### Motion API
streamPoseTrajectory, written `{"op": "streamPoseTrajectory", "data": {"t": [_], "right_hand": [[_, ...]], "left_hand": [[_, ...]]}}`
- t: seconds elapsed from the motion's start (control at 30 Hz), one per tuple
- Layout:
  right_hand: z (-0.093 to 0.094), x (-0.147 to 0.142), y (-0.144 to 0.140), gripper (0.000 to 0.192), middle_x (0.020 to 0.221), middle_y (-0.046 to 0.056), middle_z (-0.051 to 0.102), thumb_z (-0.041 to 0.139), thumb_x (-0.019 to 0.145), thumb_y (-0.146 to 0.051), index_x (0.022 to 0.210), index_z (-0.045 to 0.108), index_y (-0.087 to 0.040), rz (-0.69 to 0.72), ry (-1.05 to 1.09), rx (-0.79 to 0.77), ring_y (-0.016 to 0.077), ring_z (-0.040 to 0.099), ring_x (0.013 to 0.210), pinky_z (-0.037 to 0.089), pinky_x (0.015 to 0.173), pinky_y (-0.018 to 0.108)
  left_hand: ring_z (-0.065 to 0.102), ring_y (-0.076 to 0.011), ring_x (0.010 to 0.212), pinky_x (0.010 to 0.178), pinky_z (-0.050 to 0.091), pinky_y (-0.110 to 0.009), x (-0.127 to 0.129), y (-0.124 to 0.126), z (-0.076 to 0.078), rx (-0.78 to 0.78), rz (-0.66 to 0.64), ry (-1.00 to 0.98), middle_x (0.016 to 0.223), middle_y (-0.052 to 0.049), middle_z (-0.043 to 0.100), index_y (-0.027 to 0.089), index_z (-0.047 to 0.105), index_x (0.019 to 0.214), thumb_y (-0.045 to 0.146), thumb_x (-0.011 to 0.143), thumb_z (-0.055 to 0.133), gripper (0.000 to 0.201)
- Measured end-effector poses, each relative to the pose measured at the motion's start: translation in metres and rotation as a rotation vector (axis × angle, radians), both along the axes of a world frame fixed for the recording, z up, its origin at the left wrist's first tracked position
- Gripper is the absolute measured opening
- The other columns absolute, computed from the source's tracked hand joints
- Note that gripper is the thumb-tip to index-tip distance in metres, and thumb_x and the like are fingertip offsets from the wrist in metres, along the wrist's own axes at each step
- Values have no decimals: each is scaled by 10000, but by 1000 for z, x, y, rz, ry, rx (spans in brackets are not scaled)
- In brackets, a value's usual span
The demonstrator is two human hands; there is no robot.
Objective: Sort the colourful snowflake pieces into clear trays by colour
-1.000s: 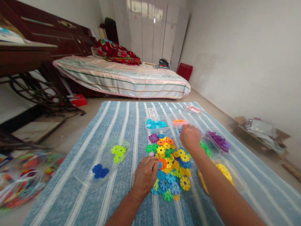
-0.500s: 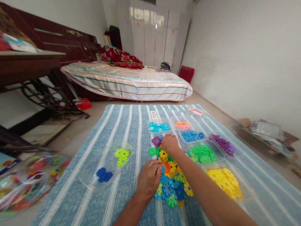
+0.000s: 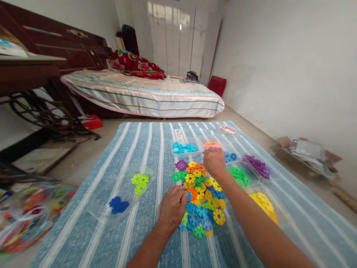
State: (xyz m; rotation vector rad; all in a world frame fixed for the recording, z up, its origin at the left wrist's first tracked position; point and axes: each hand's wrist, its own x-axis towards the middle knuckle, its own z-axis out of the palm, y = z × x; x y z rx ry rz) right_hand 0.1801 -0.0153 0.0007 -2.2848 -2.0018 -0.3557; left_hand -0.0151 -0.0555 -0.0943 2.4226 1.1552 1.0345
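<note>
A mixed pile of flower-shaped plastic discs (image 3: 200,212) in many colours lies on the striped cloth (image 3: 145,219). My left hand (image 3: 173,206) rests at the pile's left edge with its fingers curled; what they hold, if anything, is hidden. My right hand (image 3: 215,162) is closed above the near edge of the clear tray of blue discs (image 3: 231,157), partly covering it; its fingertips are out of sight. Just beyond stand a tray of light-blue discs (image 3: 184,148) and one of orange discs (image 3: 211,144). Green discs (image 3: 238,176) sit in a tray right of my right wrist.
Trays of purple discs (image 3: 258,166) and yellow discs (image 3: 262,204) stand to the right. At left, a clear tray (image 3: 96,210) holds lime discs (image 3: 140,182) and dark-blue discs (image 3: 118,205). A small clear box (image 3: 227,129) lies at the cloth's far edge.
My right hand has moved from the far end of the pile rightward to the blue tray. My left hand stays by the pile. The whole view has shifted slightly.
</note>
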Motion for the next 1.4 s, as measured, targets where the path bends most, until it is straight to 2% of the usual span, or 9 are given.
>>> {"op": "streamPoseTrajectory", "data": {"t": [0.07, 0.17, 0.27, 0.47, 0.87, 0.97, 1.07, 1.2, 1.4], "right_hand": [[8, 12, -5, 312, 1042, 206, 612, 344, 899, -131, 1042, 612, -59, -87, 2, 1, 282, 557, 1013, 380, 847, 410], [5, 13, -23, 277, 950, 163, 646, 384, 888, -151, 974, 644, -111, -83, 25, -83, 256, 607, 911, 420, 749, 345], [-12, -4, -49, 226, 880, 116, 663, 446, 839, -112, 907, 659, -144, -35, 57, -180, 224, 627, 842, 429, 683, 286], [-46, -32, -86, 316, 993, 170, 634, 375, 860, -69, 1055, 620, -115, -71, 95, -233, 265, 585, 956, 428, 774, 343], [-75, -54, -126, 287, 1089, 116, 618, 446, 840, -49, 1054, 613, -141, 128, 276, 63, 234, 519, 1034, 388, 929, 353], [-75, -43, -128, 311, 1138, 129, 599, 436, 838, -34, 1082, 605, -128, 117, 242, 157, 242, 480, 1105, 368, 960, 356], [-70, -32, -121, 373, 1116, 161, 598, 427, 809, 0, 1143, 574, -82, 9, 164, 87, 264, 486, 1091, 382, 928, 376], [-66, -30, -114, 285, 930, 127, 626, 431, 815, -16, 997, 622, -125, -27, 164, -76, 248, 542, 898, 413, 794, 358], [-68, -31, -124, 220, 885, 89, 646, 476, 824, -54, 914, 641, -167, 12, 202, 13, 227, 562, 842, 409, 767, 330]], "left_hand": [[623, -191, 893, 819, 524, -344, 0, 0, 1, -9, -4, 6, 905, -67, 686, 188, 634, 799, 240, 890, 426, 233], [618, -193, 904, 828, 521, -348, 0, 1, 1, -23, -9, 6, 912, -68, 684, 187, 631, 797, 248, 890, 427, 232], [612, -192, 904, 828, 521, -350, 1, 1, 1, -28, -12, -3, 913, -70, 679, 185, 630, 816, 251, 892, 421, 233], [618, -186, 886, 821, 522, -343, 1, 1, 1, -12, -13, -8, 899, -63, 683, 191, 632, 796, 254, 891, 419, 242], [624, -183, 885, 826, 523, -342, 2, 2, 1, 34, -4, -22, 889, -63, 685, 201, 612, 757, 248, 888, 425, 233], [623, -184, 880, 824, 522, -341, 2, 2, 0, 39, -3, -16, 885, -62, 683, 197, 609, 770, 251, 892, 424, 228], [625, -183, 874, 821, 521, -342, 1, 3, -2, 42, -3, -6, 886, -60, 683, 194, 613, 785, 257, 892, 432, 220], [631, -181, 875, 821, 524, -336, 1, 4, -3, 47, 2, -16, 889, -60, 688, 197, 618, 791, 255, 889, 435, 215], [638, -184, 871, 816, 532, -341, 1, 3, 1, 38, 3, -31, 886, -59, 690, 204, 619, 786, 261, 882, 437, 213]]}}
